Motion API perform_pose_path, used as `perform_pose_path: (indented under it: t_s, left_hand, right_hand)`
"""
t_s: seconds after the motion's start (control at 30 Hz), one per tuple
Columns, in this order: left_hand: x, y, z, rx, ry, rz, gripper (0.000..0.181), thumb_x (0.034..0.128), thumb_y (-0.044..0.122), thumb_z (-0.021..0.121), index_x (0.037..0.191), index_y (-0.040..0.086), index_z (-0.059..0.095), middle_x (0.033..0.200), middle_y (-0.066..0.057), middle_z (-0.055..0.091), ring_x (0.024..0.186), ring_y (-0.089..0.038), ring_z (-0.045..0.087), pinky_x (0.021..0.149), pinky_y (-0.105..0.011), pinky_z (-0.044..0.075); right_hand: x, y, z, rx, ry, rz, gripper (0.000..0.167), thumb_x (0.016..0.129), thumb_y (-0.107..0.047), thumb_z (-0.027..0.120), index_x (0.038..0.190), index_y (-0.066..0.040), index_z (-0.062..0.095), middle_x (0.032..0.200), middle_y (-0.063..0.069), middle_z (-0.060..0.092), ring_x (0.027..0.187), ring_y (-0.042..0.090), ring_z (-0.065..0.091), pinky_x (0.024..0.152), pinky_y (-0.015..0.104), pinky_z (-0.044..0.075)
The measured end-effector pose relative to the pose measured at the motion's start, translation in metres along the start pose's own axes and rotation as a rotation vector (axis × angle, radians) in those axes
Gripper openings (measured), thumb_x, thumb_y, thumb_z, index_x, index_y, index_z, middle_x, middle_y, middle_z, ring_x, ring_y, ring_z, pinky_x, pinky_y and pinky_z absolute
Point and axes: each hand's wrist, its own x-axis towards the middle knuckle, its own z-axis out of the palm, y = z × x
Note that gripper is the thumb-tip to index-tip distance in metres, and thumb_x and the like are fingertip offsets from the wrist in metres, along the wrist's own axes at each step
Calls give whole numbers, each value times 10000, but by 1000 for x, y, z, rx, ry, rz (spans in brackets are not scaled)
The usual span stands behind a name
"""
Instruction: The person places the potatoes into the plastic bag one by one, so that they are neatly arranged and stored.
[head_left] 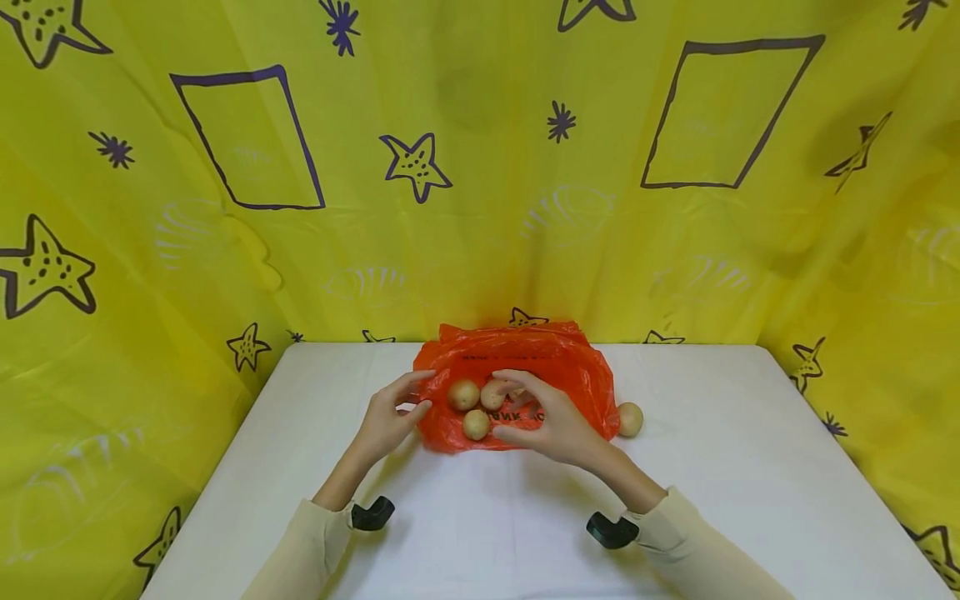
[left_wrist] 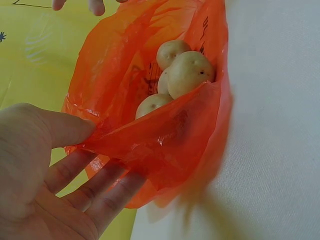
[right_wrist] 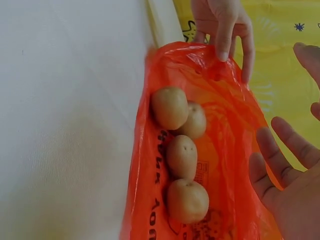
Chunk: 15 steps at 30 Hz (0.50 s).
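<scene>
A red-orange plastic bag [head_left: 585, 367] lies on its side with its mouth spread toward me. Several potatoes sit inside, among them one at the left [head_left: 463, 395] and a smaller one in front [head_left: 476, 424]. At the bag's left edge my left hand [head_left: 388, 418] pinches the rim; in the left wrist view the thumb [left_wrist: 72, 129] is on the inner side and the fingers are behind the plastic. My right hand [head_left: 553, 421] hovers in front of the opening with its fingers spread and holds nothing. It partly covers the potatoes in the head view.
Another potato [head_left: 631, 419] rests on the white table [head_left: 480, 533] just outside the bag's right side. A yellow patterned curtain [head_left: 480, 250] closes off the back and both sides. Black wrist mounts [head_left: 612, 531] sit at both cuffs.
</scene>
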Motion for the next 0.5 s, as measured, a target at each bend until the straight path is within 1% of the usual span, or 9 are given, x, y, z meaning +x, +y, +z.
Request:
perform_pose_path:
  t_s: [0.07, 0.2, 0.33, 0.5]
  left_hand:
    - [0, 2, -1, 3, 3, 6, 393, 896, -143, 675, 1280, -69, 637, 1158, -281, 693, 1018, -470, 675, 854, -592, 578]
    - [0, 1, 0, 5, 9, 21, 393, 890, -153, 676, 1273, -73, 642, 1151, -277, 696, 1008, -463, 678, 856, -592, 576]
    - [0, 1, 1, 3, 9, 23, 395, 892, -152, 673, 1278, -74, 639, 1157, -279, 694, 1016, -462, 678, 862, -593, 574]
    - [0, 1, 2, 2, 9, 8, 397, 893, -147, 676, 1280, -64, 642, 1158, -273, 696, 1017, -454, 679, 862, -588, 577]
  right_hand:
    - [-2, 0, -3, -13, 6, 15, 684, 844, -269, 869, 1445, -258, 542, 1183, -37, 675, 979, 233, 654, 841, 473, 580]
    - [-6, -1, -8, -23, 13, 40, 701, 830, -274, 880, 1444, -278, 541, 1190, -49, 662, 976, 293, 652, 804, 466, 581]
    - [-11, 1, -15, -42, 26, 53, 713, 822, -294, 886, 1445, -283, 538, 1204, -69, 658, 975, 269, 640, 798, 443, 575]
    - [-20, 5, -26, -82, 61, 66, 707, 826, -303, 883, 1443, -290, 537, 1215, -92, 657, 997, 258, 637, 828, 462, 567]
